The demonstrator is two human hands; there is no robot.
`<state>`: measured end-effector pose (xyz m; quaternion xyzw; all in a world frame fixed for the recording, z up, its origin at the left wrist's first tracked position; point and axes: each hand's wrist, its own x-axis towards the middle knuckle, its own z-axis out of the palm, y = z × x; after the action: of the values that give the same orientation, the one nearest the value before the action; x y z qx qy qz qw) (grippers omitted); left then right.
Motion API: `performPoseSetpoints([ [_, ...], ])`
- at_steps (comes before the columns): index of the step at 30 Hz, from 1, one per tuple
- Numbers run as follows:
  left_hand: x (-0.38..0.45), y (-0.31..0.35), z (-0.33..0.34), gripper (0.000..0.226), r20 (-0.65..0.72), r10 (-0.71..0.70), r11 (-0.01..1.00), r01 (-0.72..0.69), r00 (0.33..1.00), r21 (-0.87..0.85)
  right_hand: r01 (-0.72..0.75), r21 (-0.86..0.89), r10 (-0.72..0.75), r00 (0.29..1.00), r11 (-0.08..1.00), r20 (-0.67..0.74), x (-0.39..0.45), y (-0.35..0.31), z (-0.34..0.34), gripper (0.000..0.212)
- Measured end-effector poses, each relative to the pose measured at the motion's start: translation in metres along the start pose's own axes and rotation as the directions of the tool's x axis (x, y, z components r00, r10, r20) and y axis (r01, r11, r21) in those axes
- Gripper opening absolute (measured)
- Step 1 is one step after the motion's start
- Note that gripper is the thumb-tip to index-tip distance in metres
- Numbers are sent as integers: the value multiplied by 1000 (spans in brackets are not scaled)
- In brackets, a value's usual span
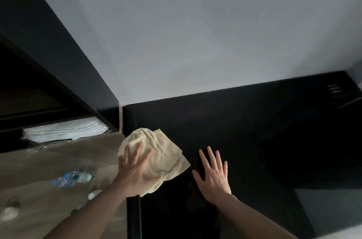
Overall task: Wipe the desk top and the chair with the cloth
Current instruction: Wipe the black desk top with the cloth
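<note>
A crumpled cream cloth (160, 152) lies on the left end of the glossy black desk top (254, 131), near its left edge. My left hand (135, 172) presses flat on the cloth's near left part, fingers spread over it. My right hand (213, 172) rests flat on the bare black surface just right of the cloth, fingers apart, holding nothing. No chair is in view.
A grey wall (195, 33) rises behind the desk. Left of the desk is a lower wooden surface (49, 160) with plastic water bottles (72, 178), a white cup (94, 193) and folded white linen (64, 131) under a dark shelf. A small switch panel (335, 90) sits at the desk's far right.
</note>
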<state>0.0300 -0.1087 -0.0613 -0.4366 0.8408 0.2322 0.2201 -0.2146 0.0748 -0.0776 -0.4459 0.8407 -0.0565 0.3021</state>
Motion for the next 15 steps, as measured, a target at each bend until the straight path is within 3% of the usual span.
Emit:
performPoseSetpoints([
  [5, 18, 13, 1, 120, 77, -80, 997, 78, 994, 20, -134, -35, 134, 991, 990, -7, -10, 82, -24, 80],
  [15, 53, 63, -12, 118, 131, -220, 975, 212, 967, 71, 15, -153, -5, 998, 988, 66, -8, 129, -23, 79],
])
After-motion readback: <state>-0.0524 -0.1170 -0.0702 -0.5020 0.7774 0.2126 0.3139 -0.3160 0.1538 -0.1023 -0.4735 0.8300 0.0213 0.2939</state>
